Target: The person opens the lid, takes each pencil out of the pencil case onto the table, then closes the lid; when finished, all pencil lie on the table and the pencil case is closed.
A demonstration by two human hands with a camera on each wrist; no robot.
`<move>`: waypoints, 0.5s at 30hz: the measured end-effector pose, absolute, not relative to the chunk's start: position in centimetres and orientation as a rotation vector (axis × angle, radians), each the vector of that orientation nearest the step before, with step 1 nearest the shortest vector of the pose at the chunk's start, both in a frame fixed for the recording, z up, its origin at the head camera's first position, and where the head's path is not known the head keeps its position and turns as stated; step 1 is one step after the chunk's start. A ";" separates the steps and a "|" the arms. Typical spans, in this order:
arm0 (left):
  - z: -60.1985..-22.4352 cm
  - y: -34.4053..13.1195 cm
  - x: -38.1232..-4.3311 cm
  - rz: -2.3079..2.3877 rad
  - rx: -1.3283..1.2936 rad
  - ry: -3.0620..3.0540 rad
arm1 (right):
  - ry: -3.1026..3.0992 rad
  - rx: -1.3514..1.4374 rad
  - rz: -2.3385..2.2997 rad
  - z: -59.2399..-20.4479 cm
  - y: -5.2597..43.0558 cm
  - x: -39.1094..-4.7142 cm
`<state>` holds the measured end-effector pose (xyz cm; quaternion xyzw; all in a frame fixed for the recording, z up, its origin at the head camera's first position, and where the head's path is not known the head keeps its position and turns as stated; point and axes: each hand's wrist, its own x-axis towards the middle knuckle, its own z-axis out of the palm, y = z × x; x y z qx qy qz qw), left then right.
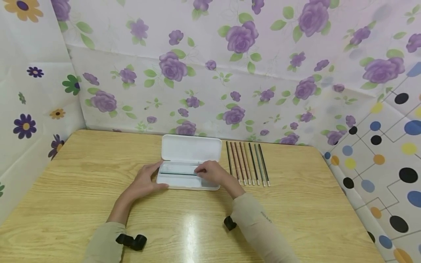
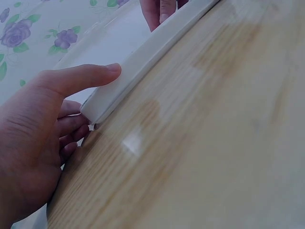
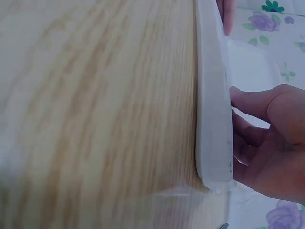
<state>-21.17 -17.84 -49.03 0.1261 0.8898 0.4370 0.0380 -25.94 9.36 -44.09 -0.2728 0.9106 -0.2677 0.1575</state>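
Note:
A white pencil case (image 1: 191, 148) lies on the table with its lid tipped up at the back. Across its tray runs a dark pencil (image 1: 179, 174). My left hand (image 1: 144, 179) grips the case's left end; in the left wrist view the thumb (image 2: 102, 74) lies on the front rim while the fingers (image 2: 71, 125) curl at the end wall. My right hand (image 1: 212, 172) reaches into the tray from the right, thumb and fingers bent together at the pencil's right end. The right wrist view shows those fingers partly hidden behind the case's front wall (image 3: 212, 105).
Several pencils (image 1: 245, 162) with pale ends lie side by side to the right of the case. The wooden table (image 1: 184, 226) meets a flower-printed sheet (image 1: 204, 91) close behind the lid. Black wrist mounts (image 1: 133, 241) stick out from both sleeves.

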 end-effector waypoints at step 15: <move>-49.2 -17.8 -21.2 1.371 0.390 2.722 | 2.580 -0.819 -0.695 -43.9 9.1 -26.2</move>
